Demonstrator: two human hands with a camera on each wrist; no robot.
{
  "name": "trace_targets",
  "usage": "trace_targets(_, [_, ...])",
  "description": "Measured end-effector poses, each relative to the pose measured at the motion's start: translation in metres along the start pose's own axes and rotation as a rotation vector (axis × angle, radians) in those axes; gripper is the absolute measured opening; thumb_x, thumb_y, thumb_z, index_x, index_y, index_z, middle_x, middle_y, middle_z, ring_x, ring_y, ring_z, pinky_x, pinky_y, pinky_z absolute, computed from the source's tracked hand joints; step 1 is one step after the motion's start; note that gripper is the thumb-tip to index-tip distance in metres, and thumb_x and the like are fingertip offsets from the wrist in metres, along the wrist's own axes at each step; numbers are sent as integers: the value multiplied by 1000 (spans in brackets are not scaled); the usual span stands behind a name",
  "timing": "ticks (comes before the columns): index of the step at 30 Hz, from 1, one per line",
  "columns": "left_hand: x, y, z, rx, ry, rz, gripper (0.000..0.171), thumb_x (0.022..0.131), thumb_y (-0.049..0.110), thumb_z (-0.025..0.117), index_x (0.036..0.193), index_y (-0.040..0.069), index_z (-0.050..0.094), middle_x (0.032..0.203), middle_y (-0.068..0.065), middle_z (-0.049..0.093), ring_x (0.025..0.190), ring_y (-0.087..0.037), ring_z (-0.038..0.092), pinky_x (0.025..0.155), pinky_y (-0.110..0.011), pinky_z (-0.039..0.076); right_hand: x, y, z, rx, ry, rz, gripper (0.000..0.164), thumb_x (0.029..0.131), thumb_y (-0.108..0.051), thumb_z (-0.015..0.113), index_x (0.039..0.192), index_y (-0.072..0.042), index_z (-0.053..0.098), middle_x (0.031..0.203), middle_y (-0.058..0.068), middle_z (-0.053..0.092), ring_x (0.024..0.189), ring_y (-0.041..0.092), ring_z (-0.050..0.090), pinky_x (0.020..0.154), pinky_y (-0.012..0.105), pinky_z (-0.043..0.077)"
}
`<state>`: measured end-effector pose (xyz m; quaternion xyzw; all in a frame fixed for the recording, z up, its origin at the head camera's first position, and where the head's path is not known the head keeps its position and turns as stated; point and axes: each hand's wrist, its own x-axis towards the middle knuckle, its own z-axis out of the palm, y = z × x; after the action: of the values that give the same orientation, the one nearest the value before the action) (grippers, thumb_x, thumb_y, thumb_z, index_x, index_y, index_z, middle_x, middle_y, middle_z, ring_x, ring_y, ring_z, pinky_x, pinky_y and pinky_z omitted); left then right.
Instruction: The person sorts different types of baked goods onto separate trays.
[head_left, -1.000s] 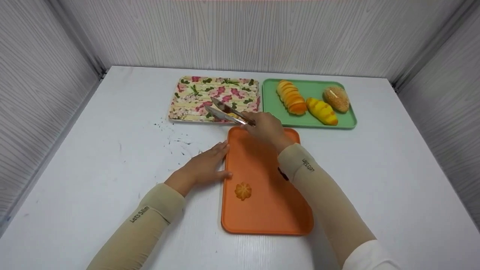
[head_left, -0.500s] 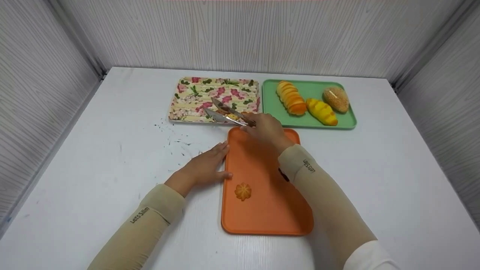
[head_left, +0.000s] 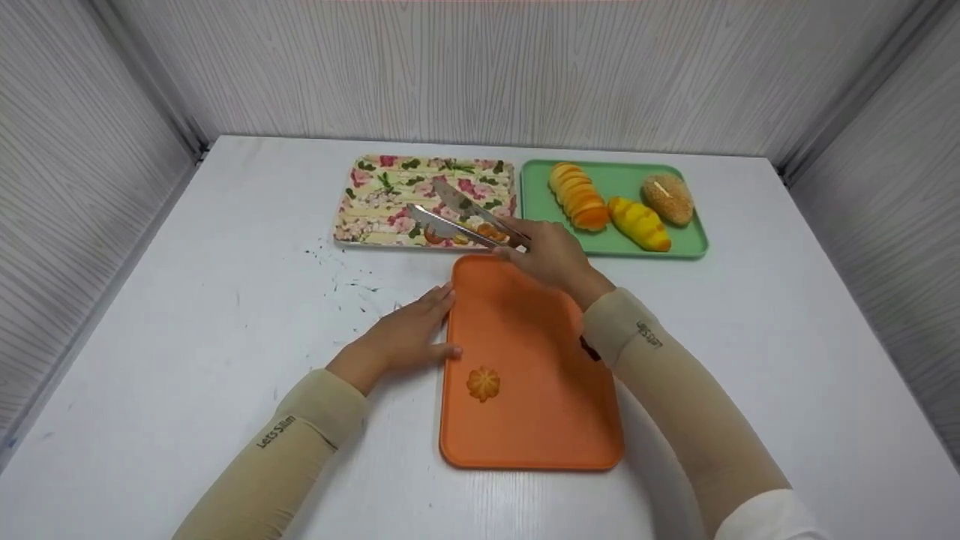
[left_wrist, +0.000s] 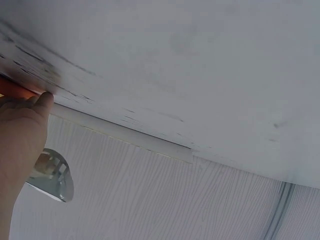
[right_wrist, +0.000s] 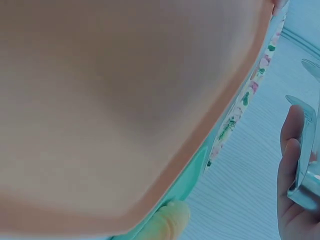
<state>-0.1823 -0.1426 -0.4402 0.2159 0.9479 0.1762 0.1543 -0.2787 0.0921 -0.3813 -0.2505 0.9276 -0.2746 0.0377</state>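
My right hand (head_left: 547, 251) grips metal tongs (head_left: 450, 223) over the front right part of a floral tray (head_left: 375, 225); their arms stand apart. Behind and between the arms, small orange-brown pieces (head_left: 433, 235) show partly on that tray. In the right wrist view, fingers (right_wrist: 292, 120) wrap the tongs' arms. My left hand (head_left: 409, 330) rests at the left edge of an orange tray (head_left: 525, 442), fingers extended along its side and thumb over the rim. A flower-shaped cookie (head_left: 484, 384) lies in the orange tray.
To the right of the floral tray, a green tray (head_left: 615, 240) holds a long ridged bread roll (head_left: 579, 196), a yellow bread (head_left: 640, 223) and a seeded bun (head_left: 668, 199). Pale wood-grain panels (head_left: 480, 67) enclose the white table (head_left: 187, 300) at the back and sides.
The tongs' tips have spread wider and risen slightly, baring more of the small pieces on the floral tray. My right hand and forearm have shifted a little right; my left hand stays put.
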Motion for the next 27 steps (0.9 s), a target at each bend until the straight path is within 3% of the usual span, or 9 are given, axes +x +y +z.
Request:
trace_targets(4, [-1, 0, 0, -5, -1, 4, 91, 90, 57, 54, 153, 9, 11, 159, -3, 4, 144, -21, 7, 113, -41, 18, -11, 5, -5, 21, -20, -39, 58, 92, -43, 60, 144, -25, 43, 113, 4, 67, 87, 16, 63, 70, 35, 48])
trace_targets(7, [-1, 0, 0, -3, -1, 6, 90, 90, 57, 54, 153, 8, 12, 159, -4, 4, 144, -21, 8, 113, -42, 19, -20, 9, -7, 28, -21, -52, 57, 91, -42, 61, 143, -23, 45, 110, 4, 68, 72, 17, 61, 62, 33, 46])
trace_targets(11, [-2, 0, 0, 3, -1, 10, 90, 90, 57, 53, 153, 8, 13, 159, -4, 4, 144, -21, 8, 113, -41, 19, -33, 16, -10, 48, -8, -107, 56, 91, -42, 61, 141, -19, 49, 102, 3, 70, 47, 17, 41, 47, 32, 34])
trace_targets(14, [-2, 0, 0, 1, 2, 11, 90, 90, 58, 53, 153, 8, 13, 159, -4, 4, 144, -21, 7, 113, -42, 19, -42, 20, -12, 45, -3, -148, 57, 91, -44, 61, 141, -19, 50, 98, 0, 70, 42, 14, 32, 43, 31, 27])
trace_targets(17, [-3, 0, -1, -5, 5, 13, 91, 90, 58, 53, 153, 9, 12, 159, -3, 4, 144, -22, 8, 112, -43, 21, -51, 23, -14, 29, -7, -172, 58, 90, -44, 62, 140, -19, 51, 97, -2, 70, 42, 13, 33, 43, 30, 27])
trace_targets(23, [-2, -1, 0, 17, 2, 17, 90, 90, 59, 51, 154, 11, 9, 159, -3, 1, 143, -25, 12, 111, -43, 22, -71, 27, -17, 37, -29, -203, 53, 89, -39, 65, 138, -23, 54, 95, -3, 70, 57, 9, 54, 52, 29, 43])
trace_targets(27, [0, 0, 0, 16, 13, 4, 91, 89, 59, 53, 154, 13, 9, 159, -5, 4, 143, -26, 13, 111, -45, 22, -84, 32, -20, 62, -39, -219, 46, 89, -38, 66, 129, -17, 62, 90, -2, 69, 52, 10, 49, 48, 30, 40])
